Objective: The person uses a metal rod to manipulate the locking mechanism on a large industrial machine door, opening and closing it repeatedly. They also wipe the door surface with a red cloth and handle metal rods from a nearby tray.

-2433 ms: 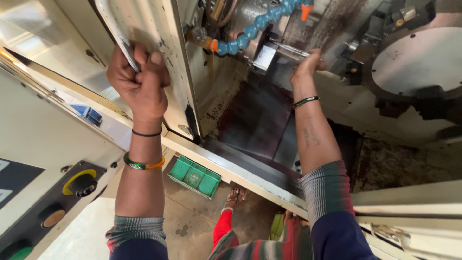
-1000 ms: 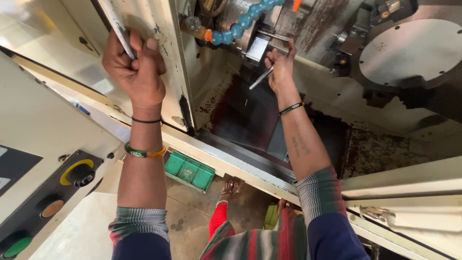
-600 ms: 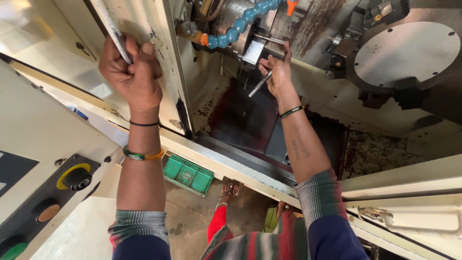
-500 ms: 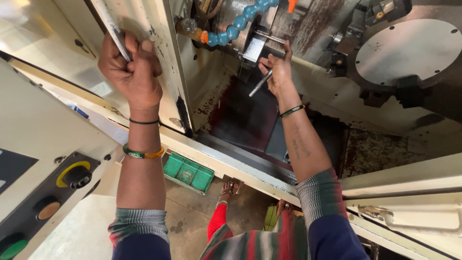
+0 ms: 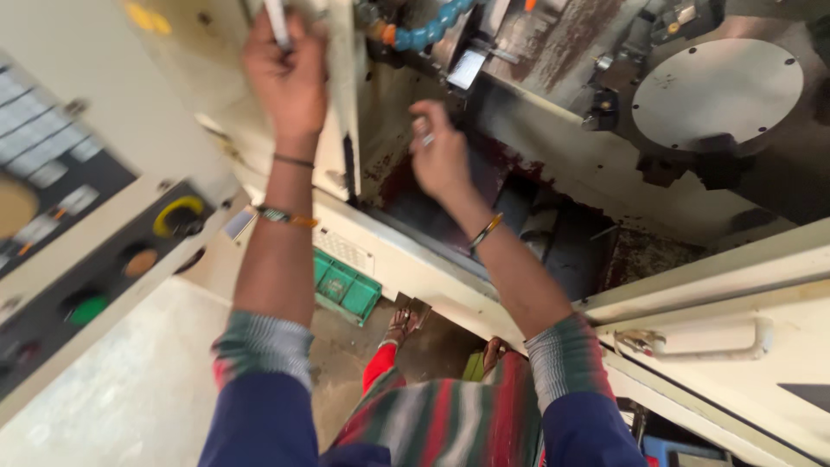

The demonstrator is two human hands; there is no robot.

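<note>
My left hand [image 5: 285, 82] is raised and clenched around a white bar handle [image 5: 277, 19] on the machine's sliding door [image 5: 341, 104]. My right hand [image 5: 443, 156] hovers inside the open machine bay, below the tool block [image 5: 467, 67]. Its fingers are curled around a small silvery metal piece [image 5: 424, 138], of which only a blurred tip shows. A blue segmented coolant hose [image 5: 430, 30] with an orange end runs just above that hand.
A round grey disc [image 5: 718, 91] sits deep in the bay at the right. The control panel [image 5: 52, 259] with a yellow-ringed knob [image 5: 179, 218] and a green button [image 5: 86, 309] is at the left. A green crate [image 5: 346, 290] lies on the floor. A white handle [image 5: 700, 346] is at the right.
My right hand has drawn back from the tool block, down and toward me, still holding the metal piece. My left hand keeps its grip on the handle. The view has swung left.
</note>
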